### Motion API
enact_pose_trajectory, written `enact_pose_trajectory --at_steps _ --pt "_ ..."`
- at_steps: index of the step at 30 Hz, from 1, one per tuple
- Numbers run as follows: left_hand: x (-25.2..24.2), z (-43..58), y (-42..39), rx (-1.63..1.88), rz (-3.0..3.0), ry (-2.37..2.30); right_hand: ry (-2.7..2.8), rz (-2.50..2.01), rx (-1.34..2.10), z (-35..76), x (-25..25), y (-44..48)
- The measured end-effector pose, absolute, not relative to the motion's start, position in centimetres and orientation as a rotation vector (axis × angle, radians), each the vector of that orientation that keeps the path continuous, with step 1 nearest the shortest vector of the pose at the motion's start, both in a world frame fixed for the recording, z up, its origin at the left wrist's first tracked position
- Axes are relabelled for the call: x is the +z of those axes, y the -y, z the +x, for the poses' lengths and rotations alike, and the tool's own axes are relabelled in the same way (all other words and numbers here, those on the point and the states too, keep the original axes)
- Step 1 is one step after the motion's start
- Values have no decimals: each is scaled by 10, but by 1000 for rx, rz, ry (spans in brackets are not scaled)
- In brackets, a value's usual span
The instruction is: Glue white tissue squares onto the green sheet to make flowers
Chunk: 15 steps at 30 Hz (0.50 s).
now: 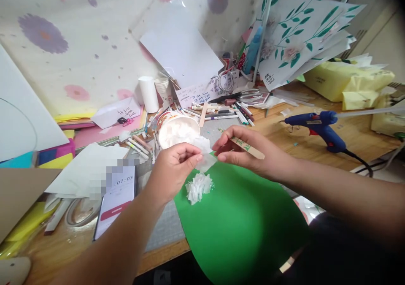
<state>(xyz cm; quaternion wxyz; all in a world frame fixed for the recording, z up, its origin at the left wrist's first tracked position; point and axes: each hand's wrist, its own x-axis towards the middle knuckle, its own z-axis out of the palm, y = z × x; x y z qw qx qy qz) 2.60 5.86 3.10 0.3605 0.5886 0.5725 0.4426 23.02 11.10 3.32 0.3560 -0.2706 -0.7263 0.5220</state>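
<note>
My left hand [174, 171] pinches a thin piece of white tissue paper [205, 163] between thumb and fingers. Close to the paper's right edge are the fingertips of my right hand [247, 147]; whether they touch it I cannot tell. A flat wooden craft stick [248, 148] with green marks is tucked in the right hand. Below both hands lies a green sheet [240, 209], with a cluster of crumpled white tissue [198, 188] on it and a shiny wet-looking spot beside the cluster. Behind my left hand, a paper tub [163, 138] holds more white tissue pieces.
A blue glue gun [316, 126] rests on the table at right, its cord trailing. Pens and markers [221, 112] are strewn behind the tub, near white paper cups [148, 95]. A phone [115, 204] showing a timer lies left of my forearm, on a grey cutting mat [167, 223].
</note>
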Motion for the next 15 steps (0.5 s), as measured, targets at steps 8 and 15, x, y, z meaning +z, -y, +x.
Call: enact_pose_trajectory --at_steps 8,15 --pt "30 29 -55 971 1515 -1410 1543 -800 1626 218 22 -109" --pt "26 28 -54 909 1605 -1418 1595 -864 1651 225 12 -105"
